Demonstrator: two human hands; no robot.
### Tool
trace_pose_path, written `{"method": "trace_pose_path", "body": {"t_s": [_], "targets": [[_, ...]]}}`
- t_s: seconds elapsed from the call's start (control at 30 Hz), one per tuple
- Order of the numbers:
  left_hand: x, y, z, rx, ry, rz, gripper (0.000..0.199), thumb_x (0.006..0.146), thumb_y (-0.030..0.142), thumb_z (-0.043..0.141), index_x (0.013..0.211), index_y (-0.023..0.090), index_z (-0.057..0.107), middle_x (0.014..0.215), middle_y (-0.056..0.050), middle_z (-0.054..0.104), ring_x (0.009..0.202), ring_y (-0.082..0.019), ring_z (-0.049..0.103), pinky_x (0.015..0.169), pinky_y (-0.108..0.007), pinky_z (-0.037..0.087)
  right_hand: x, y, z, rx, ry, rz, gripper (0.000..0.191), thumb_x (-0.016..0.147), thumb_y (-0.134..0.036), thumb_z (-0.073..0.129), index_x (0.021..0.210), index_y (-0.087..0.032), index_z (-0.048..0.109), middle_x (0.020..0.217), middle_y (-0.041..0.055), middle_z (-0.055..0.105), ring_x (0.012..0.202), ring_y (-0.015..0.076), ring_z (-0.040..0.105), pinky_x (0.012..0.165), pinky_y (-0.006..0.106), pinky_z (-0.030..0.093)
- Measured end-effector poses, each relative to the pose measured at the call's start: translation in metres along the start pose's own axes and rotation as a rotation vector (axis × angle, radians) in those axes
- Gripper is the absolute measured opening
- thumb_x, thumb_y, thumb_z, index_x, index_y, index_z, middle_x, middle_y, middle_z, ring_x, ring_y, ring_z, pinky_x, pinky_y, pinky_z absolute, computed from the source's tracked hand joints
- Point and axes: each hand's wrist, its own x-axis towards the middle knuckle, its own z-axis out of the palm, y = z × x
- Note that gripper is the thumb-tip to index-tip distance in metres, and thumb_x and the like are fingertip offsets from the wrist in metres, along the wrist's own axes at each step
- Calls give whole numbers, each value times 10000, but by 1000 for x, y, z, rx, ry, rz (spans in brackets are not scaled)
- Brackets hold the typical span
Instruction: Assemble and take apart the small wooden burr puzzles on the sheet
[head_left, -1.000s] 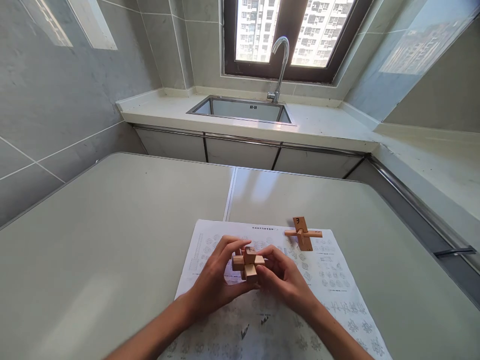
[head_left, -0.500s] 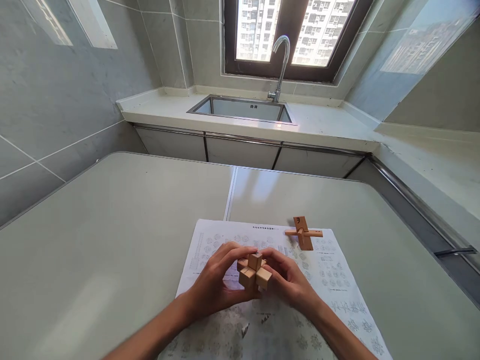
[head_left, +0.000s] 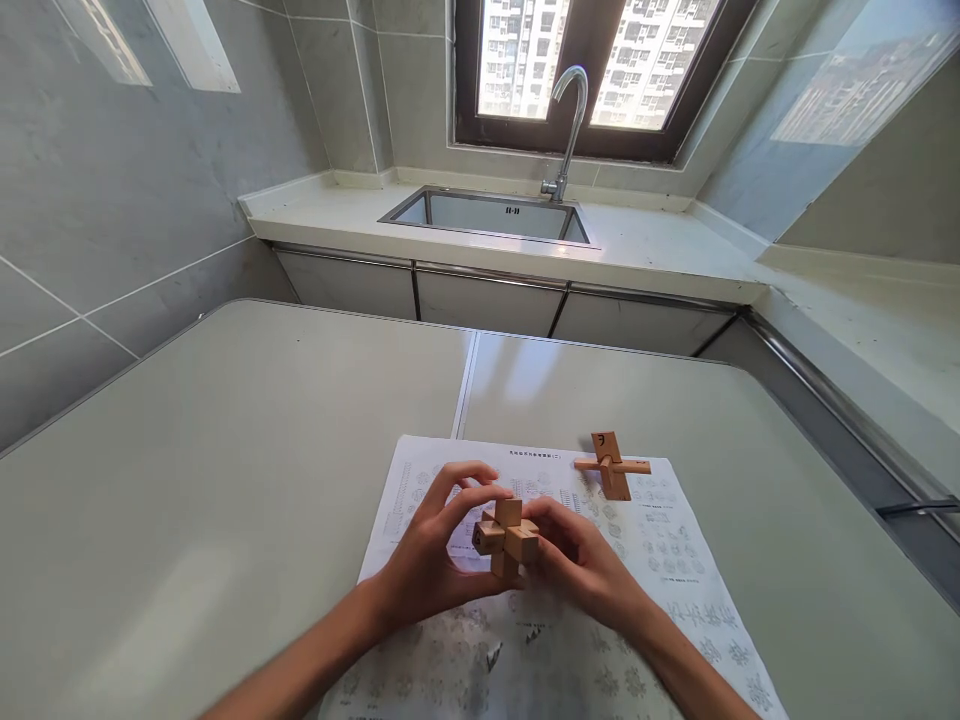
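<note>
A pale table [head_left: 300, 420] with a seam across it stands before a counter with a sink [head_left: 487, 215]; a printed sheet [head_left: 697, 620] lies on it, beneath and around the grip.

On the left of the grip, the left hand [head_left: 427, 545] is opened moderately wide over the height of the block cross [head_left: 506, 540], a fingertip at its upper end and the thumb at its lower end. That span seems a sound brace: light, level pressure from both ends should steady the cross without squeezing its bars askew.

Between the hands, the block cross is held above the sheet, one bar upright and others jutting towards the viewer. Small, slow turns would suit it best, with any push running straight along a bar.

On the right of the grip, the right hand [head_left: 589, 565] has a narrower hold at the cross's side; its hidden fingertips' exact contact I cannot tell. It would do well to work gently while the left braces.

Beyond the right hand, a flat-bladed wooden cross [head_left: 613, 470] rests at the sheet's far edge.
</note>
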Motion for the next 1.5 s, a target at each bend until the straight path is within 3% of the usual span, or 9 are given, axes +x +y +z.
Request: {"method": "trace_pose_path", "body": {"t_s": [0.2, 0.33, 0.5, 0.77, 0.87, 1.07, 1.17, 1.33, 1.5], "targets": [[1, 4, -3, -112, -125, -27, 779, 659, 421, 1003, 1315, 274, 609, 1144, -63, 732, 1030, -257, 704, 951, -390, 566, -4, -3, -6, -86, -129, 43, 221, 1020, -442, 655, 1057, -224, 650, 852, 25, 685, 700, 170, 600, 611, 277, 469], [0, 5, 0, -132, -125, -46, 714, 659, 485, 981, 1227, 249, 618, 1043, -49, 710, 936, -238, 697, 871, -369, 562, -5, 7, 3, -164, -5, 11, 174, 940, -334, 721, 891, -232, 589, 753, -13, 644, 645, 150, 556, 561, 254, 432], [-2, 1, 4, -145, -58, -74, 747, 638, 521, 985, 1190, 253, 558, 1044, -49, 693, 910, -233, 687, 835, -364, 559, -5, 19, 11, -253, 179, -99, 140, 890, -254, 732, 865, -233, 596, 925, 31, 714, 713, 162, 591, 591, 264, 459], [-2, 1, 5, -164, -99, -67, 705, 685, 472, 967, 1229, 266, 568, 1127, -64, 721, 1013, -256, 706, 920, -382, 562, -6, 24, 13, -302, 193, -101, 93, 838, -193, 715, 841, -241, 636, 767, 9, 658, 669, 169, 559, 543, 255, 416], [0, 2, 4, -172, -122, -95, 702, 695, 469, 963, 1248, 265, 582, 1164, -72, 725, 1034, -261, 707, 931, -383, 559, -6, 24, 14, -254, 214, -55, 165, 825, -198, 740, 914, -248, 611, 731, -23, 639, 621, 151, 560, 523, 240, 397], [3, 2, 4, -188, -162, -162, 690, 706, 517, 947, 1247, 248, 612, 1121, -77, 693, 977, -241, 679, 846, -355, 556, -7, 20, 15, -57, 197, 6, 492, 850, -208, 778, 1217, -315, 469, 1008, -10, 732, 650, 139, 672, 591, 255, 494], [1, 1, 4, -221, -202, -221, 723, 701, 607, 921, 1236, 234, 610, 1064, -64, 698, 904, -226, 678, 807, -339, 551, -7, 18, 14, -69, 142, -3, 576, 878, -257, 787, 1356, -318, 471, 1001, 13, 735, 687, 156, 681, 610, 274, 517], [-1, 2, 2, -240, -247, -271, 452, 1021, 601, 565, 1241, 208, 602, 965, -53, 721, 790, -191, 663, 745, -307, 528, -6, 15, 14, -87, 118, -32, 607, 860, -301, 830, 1395, -297, 542, 929, 11, 723, 721, 170, 661, 622, 287, 534], [-1, 6, 0, -212, -192, -287, 385, 1031, 513, 593, 1292, 229, 598, 1009, -46, 737, 830, -192, 690, 778, -302, 540, -6, 12, 13, -94, 85, -32, 765, 776, -320, 908, 1448, -304, 544, 1022, 43, 724, 774, 192, 663, 636, 302, 543]]}}
